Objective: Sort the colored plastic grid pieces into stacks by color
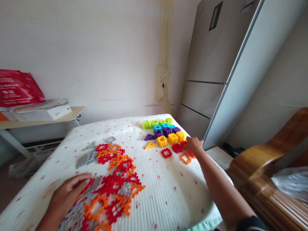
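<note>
My left hand point(68, 194) is at the near left of a loose pile, with thumb and fingers closed on a red building tile point(84, 188), partly hidden by them. Red, orange and grey interlocking tiles lie around it, such as an orange square tile point(96, 208) and a red window tile point(114, 210). My right hand point(194, 144) reaches across to the sorted tiles, fingers bent together at a red tile point(183, 143). Beside it are a red stack point(177, 148), a single red square point(166, 153) and orange squares point(185, 158). Yellow stacks point(162, 141) stand just beyond.
Purple stacks point(158, 133), blue stacks point(157, 127) and green stacks point(146, 124) stand in rows toward the far edge of the padded white cover point(154, 199). A refrigerator point(207, 64) rises behind on the right, near a wooden chair point(271, 154). A side table point(77, 111) stands left.
</note>
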`<state>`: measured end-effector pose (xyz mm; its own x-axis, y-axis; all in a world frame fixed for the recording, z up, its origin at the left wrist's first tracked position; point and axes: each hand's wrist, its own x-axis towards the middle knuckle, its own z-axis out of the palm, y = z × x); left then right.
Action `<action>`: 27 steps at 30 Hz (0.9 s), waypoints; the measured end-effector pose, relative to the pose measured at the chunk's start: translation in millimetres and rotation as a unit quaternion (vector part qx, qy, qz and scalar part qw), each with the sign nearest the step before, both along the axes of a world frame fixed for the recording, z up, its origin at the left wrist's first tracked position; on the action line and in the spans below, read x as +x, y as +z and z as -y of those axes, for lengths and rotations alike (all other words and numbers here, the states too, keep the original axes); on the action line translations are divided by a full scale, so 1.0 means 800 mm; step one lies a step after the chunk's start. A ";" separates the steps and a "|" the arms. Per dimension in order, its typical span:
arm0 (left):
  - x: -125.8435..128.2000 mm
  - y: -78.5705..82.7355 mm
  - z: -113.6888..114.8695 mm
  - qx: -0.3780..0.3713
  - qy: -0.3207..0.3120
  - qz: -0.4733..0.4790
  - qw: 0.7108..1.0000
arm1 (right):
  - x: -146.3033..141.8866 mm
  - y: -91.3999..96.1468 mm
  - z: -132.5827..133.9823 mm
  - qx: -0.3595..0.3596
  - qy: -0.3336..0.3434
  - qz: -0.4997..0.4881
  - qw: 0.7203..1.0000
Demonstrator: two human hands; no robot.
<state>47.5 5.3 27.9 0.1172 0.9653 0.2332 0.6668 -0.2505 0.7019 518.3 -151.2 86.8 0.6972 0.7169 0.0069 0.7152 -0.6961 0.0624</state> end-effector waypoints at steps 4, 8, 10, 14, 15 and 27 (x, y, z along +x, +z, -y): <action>-0.004 -0.008 -0.006 -0.067 -0.024 0.014 0.997 | 0.002 -0.002 -0.002 -0.007 -0.006 -0.004 1.000; -0.007 -0.015 -0.008 -0.053 -0.037 0.040 0.997 | 0.002 -0.002 -0.001 -0.012 0.005 -0.007 1.000; -0.006 -0.015 -0.005 -0.040 -0.038 0.060 0.997 | 0.000 0.002 0.003 -0.011 0.007 -0.008 1.000; -0.003 -0.014 0.002 -0.032 -0.047 0.081 0.995 | -0.011 0.017 0.006 0.046 0.028 0.037 0.998; -0.002 -0.014 0.002 -0.028 -0.049 0.085 0.995 | -0.017 0.021 0.004 0.075 0.047 0.056 0.994; -0.012 -0.040 -0.008 0.002 -0.060 0.098 0.993 | -0.220 -0.010 -0.121 0.114 0.360 -0.103 0.920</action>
<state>37.9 11.9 -4.2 0.1835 0.9460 0.2673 0.4816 -0.3236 0.8145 342.5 -54.5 78.6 0.0464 0.9898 0.1347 0.9765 -0.0165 -0.2150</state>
